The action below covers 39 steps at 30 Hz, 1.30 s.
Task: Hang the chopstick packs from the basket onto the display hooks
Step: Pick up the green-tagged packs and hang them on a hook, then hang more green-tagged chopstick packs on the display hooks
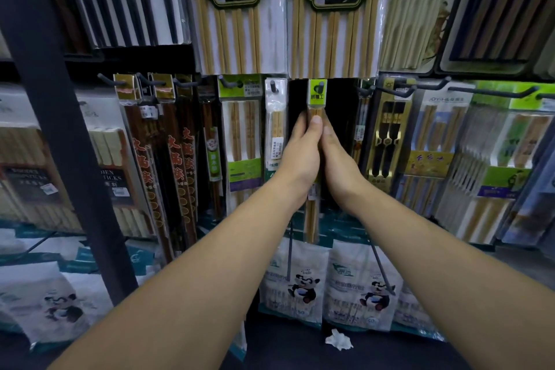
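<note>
A slim pack of bamboo chopsticks (317,96) with a lime-green header card is held upright against the dark display panel at the centre. My left hand (300,153) grips it from the left, thumb pressed on its front. My right hand (338,156) grips it from the right side. The pack's lower end (312,219) shows below my wrists. The hole in its header sits level with the row of hooks; whether a hook passes through it I cannot tell. A similar slim pack (275,120) hangs on a hook just to the left. The basket is out of view.
Hooks with hanging chopstick packs fill the row: red-lettered dark packs (168,153) at left, green-labelled ones (243,135) beside centre, others (432,141) at right. Larger packs hang above. Panda-printed bags (300,282) hang below. A dark shelf post (60,129) runs down the left. Crumpled white paper (339,339) lies low.
</note>
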Each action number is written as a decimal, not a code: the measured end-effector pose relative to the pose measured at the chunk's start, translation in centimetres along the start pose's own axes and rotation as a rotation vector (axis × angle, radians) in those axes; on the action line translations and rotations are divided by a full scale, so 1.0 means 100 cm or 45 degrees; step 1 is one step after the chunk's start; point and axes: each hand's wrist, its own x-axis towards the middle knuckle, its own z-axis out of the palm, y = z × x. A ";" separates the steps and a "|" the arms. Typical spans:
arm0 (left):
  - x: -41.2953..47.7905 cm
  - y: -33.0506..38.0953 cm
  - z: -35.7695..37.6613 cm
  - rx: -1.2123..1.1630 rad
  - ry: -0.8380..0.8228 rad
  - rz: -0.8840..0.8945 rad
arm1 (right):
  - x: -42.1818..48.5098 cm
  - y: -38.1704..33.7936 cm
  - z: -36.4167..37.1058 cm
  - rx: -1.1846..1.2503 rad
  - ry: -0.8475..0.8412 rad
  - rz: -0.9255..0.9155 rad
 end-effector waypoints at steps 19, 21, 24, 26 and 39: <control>-0.207 -0.115 -0.067 0.336 0.093 -0.335 | -0.195 0.107 -0.014 -0.537 0.076 0.298; -0.222 -0.147 -0.088 0.514 0.257 -0.458 | -0.229 0.141 -0.008 -0.691 -0.069 0.413; -0.252 -0.198 -0.131 0.919 0.311 -0.729 | -0.279 0.193 0.006 -0.853 -0.357 0.609; -0.279 -0.227 -0.158 1.261 0.294 -0.871 | -0.310 0.228 0.017 -0.897 -0.508 0.774; -0.370 -0.299 -0.211 1.256 0.357 -0.910 | -0.392 0.378 0.051 -1.079 -0.829 1.143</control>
